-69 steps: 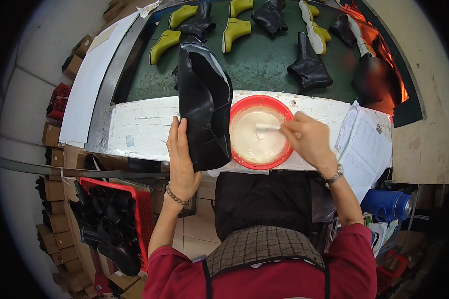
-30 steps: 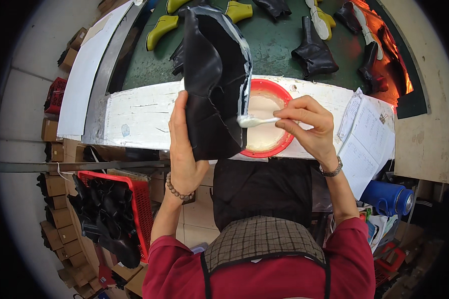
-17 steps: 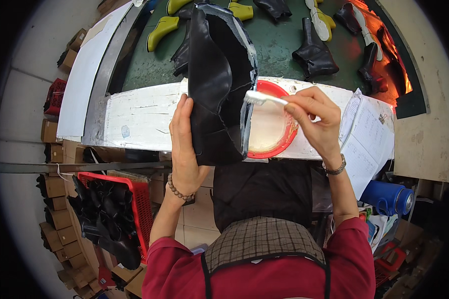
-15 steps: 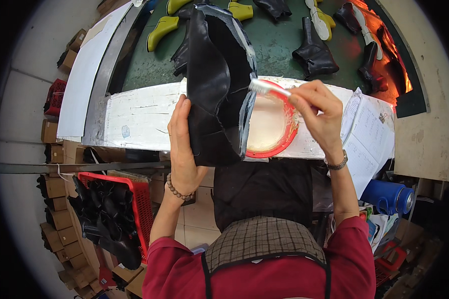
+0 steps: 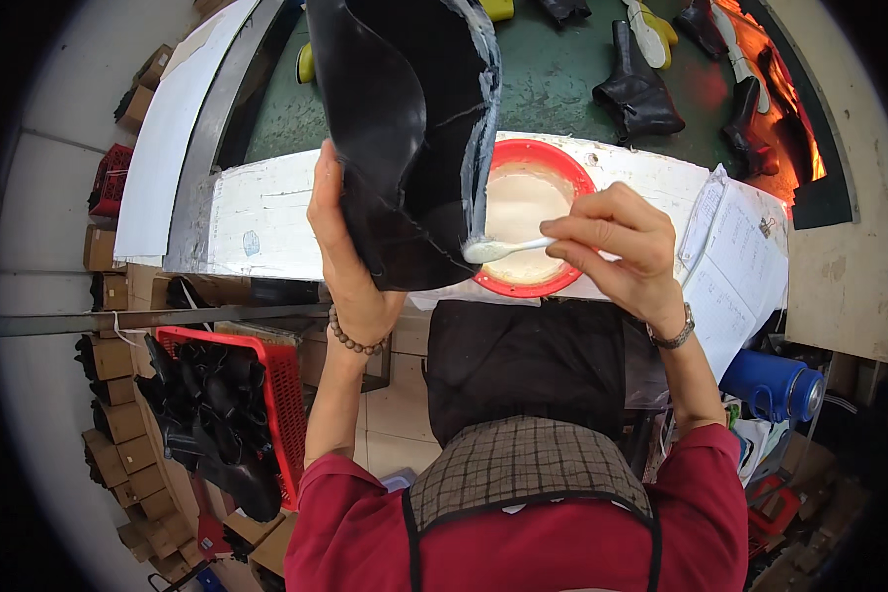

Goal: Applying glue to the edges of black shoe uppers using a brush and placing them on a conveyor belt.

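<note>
My left hand (image 5: pixel 350 252) grips a black leather boot upper (image 5: pixel 380 148) from its left side, raised above the bench. Its open underside faces me, and a whitish wet-looking band runs along the right edge. Between the thumb and fingers of my right hand (image 5: pixel 622 247) is a white toothbrush (image 5: pixel 513 247). The bristle end touches the boot upper's lower right edge. Behind the brush stands a red bowl (image 5: pixel 584 178) holding a creamy white liquid (image 5: pixel 523 202); the boot upper hides part of its left side.
A white ledge (image 5: pixel 266 222) borders a green conveyor surface (image 5: pixel 553 84) carrying black boots (image 5: pixel 636 89) and yellow ones. Handwritten papers (image 5: pixel 735 247) lie at right, above a blue flask (image 5: pixel 775 385). To the left sits a red crate (image 5: pixel 286 414) of black boot uppers.
The boot upper has shifted left and somewhat turned. The toothbrush has moved down along its right edge, from mid-height to near the bottom end.
</note>
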`<state>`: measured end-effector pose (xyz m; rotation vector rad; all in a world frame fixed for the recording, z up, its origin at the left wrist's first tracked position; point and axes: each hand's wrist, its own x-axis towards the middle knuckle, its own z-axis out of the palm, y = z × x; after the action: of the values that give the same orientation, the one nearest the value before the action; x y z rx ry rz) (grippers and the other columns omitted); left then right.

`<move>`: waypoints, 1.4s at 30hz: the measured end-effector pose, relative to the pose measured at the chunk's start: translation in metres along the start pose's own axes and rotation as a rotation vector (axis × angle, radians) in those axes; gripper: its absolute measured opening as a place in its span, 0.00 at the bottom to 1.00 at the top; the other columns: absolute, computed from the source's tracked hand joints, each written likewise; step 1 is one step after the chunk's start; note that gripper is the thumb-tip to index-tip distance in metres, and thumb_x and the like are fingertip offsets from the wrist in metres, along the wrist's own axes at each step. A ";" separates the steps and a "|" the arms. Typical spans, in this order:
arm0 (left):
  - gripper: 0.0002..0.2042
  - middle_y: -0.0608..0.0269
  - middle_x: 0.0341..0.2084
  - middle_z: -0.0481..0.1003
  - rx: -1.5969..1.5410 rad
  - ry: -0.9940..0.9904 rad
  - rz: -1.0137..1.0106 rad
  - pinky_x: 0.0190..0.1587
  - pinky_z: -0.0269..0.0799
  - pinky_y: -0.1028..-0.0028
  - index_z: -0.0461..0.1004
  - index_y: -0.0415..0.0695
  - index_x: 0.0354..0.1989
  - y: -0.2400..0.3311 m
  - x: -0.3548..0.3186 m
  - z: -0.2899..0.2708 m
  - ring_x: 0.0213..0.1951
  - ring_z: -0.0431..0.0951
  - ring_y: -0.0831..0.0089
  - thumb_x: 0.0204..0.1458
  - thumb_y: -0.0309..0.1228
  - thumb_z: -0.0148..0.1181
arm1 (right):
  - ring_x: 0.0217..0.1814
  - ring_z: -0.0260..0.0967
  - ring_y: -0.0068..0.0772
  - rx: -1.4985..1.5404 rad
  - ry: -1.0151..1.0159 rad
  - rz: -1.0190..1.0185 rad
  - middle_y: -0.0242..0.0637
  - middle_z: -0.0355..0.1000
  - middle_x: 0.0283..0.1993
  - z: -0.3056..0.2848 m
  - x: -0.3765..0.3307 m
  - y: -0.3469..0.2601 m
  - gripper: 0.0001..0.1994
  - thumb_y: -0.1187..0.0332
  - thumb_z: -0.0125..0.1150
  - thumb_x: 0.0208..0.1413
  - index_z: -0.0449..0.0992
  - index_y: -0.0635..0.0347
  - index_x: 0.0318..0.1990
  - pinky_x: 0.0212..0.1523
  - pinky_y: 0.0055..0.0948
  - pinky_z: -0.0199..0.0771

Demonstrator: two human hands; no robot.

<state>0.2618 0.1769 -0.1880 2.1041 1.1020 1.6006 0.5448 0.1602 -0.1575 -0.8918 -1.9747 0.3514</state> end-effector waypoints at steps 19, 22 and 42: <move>0.34 0.46 0.57 0.71 0.095 -0.089 -0.242 0.61 0.67 0.66 0.61 0.34 0.68 0.003 -0.008 -0.040 0.57 0.74 0.59 0.50 0.14 0.62 | 0.29 0.72 0.33 -0.207 -0.179 0.361 0.37 0.76 0.30 0.001 -0.008 0.039 0.06 0.69 0.67 0.55 0.84 0.62 0.33 0.30 0.34 0.70; 0.27 0.51 0.43 0.77 -0.106 -0.188 -0.512 0.45 0.75 0.71 0.66 0.33 0.62 -0.010 -0.014 -0.074 0.41 0.79 0.65 0.49 0.12 0.58 | 0.36 0.74 0.40 -0.713 -0.337 0.169 0.35 0.73 0.33 0.018 -0.022 0.058 0.03 0.70 0.67 0.47 0.80 0.57 0.25 0.36 0.40 0.74; 0.33 0.56 0.41 0.78 -0.361 -0.428 -0.608 0.44 0.74 0.68 0.71 0.35 0.58 -0.036 -0.037 -0.105 0.40 0.78 0.66 0.36 0.14 0.65 | 0.36 0.68 0.25 0.093 -0.070 -0.110 0.24 0.75 0.34 -0.019 0.029 0.014 0.13 0.71 0.78 0.42 0.88 0.50 0.39 0.46 0.28 0.60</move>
<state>0.1477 0.1519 -0.1996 1.5612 1.0607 0.9241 0.5574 0.1886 -0.1372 -0.7182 -2.0449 0.4120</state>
